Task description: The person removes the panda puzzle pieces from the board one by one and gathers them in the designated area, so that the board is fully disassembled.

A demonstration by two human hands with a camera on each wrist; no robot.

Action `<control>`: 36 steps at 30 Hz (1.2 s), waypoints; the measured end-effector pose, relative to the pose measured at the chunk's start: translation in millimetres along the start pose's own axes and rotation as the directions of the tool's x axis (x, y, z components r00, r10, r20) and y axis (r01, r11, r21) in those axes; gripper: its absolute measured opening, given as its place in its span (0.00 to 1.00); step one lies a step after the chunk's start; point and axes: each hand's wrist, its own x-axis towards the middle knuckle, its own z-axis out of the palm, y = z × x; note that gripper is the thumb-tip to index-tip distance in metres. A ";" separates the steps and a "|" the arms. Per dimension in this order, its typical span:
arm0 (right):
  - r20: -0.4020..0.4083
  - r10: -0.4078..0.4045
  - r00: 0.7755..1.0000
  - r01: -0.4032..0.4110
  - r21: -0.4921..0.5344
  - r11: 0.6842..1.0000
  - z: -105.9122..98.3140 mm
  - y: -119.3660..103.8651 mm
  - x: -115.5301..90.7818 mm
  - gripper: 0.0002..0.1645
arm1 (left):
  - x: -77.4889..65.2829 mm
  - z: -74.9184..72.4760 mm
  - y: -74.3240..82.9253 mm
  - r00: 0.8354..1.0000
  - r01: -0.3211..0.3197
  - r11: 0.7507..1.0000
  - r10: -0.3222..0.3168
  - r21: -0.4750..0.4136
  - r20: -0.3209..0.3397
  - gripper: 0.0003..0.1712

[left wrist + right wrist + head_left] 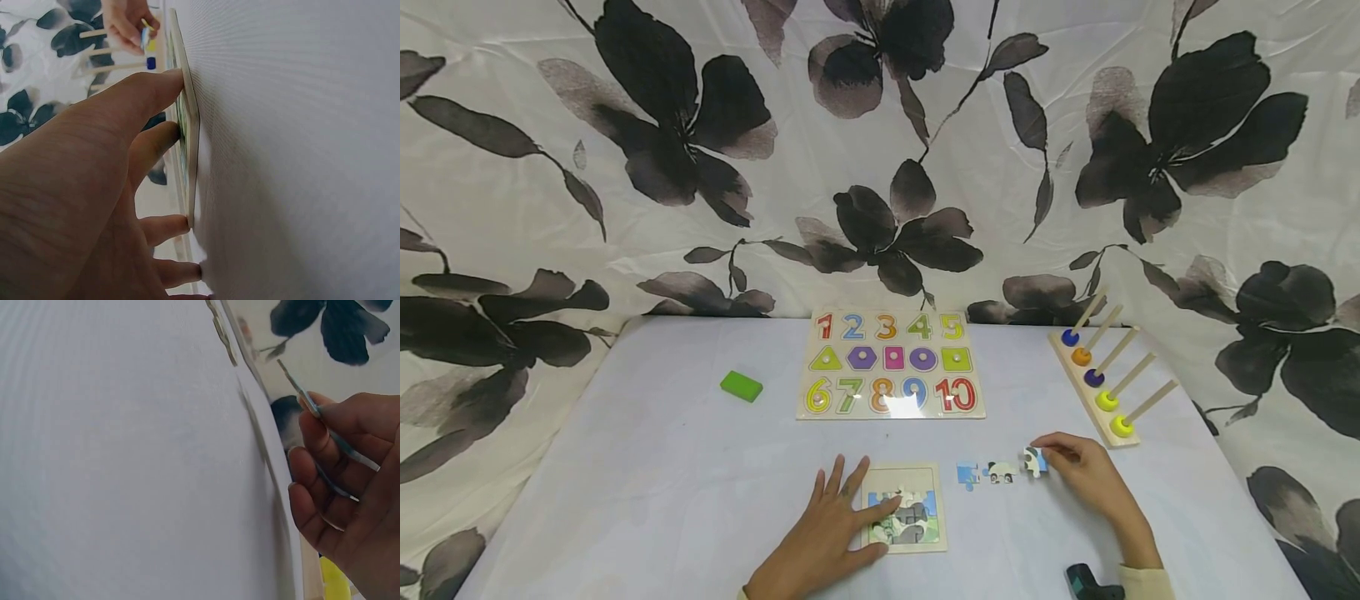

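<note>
My left hand [823,537] lies with spread, straight fingers on the left side of a small wooden puzzle tray [942,521]. Thumb and index finger reach over its picture, partly hiding it; the left wrist view shows fingertips against the tray's edge [193,125]. Right of the tray, my right hand [1088,477] pinches a jigsaw piece [1034,461] between thumb and fingers. In the right wrist view this piece [292,380] appears edge-on, raised above the cloth. Two loose pieces lie between tray and right hand: a blue one [967,473] and one with a panda face [1000,472].
Behind the tray lies a number-and-shape board [891,406]. A wooden peg stand [1093,400] with coloured rings stands at the back right. A green block [742,386] sits left of the board, and a dark object [1092,582] lies by the right forearm.
</note>
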 end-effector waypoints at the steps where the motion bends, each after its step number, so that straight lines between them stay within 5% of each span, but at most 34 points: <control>1: 0.001 0.004 1.000 -0.004 0.002 1.000 -0.7 0.9 -0.5 0.09 | 0.1 0.1 0.0 1.000 0.001 1.000 -0.001 -0.002 0.002 0.30; 11: 0.032 0.005 0.999 -0.006 0.023 1.000 -1.6 5.9 -3.3 0.08 | 1.4 0.1 0.5 0.999 0.034 0.999 -0.033 -0.015 0.027 0.30; 36: 0.068 0.078 0.995 -0.070 -0.109 0.992 6.3 -2.6 0.8 0.08 | 0.8 -1.5 1.3 1.000 0.020 1.000 -0.019 -0.016 0.015 0.29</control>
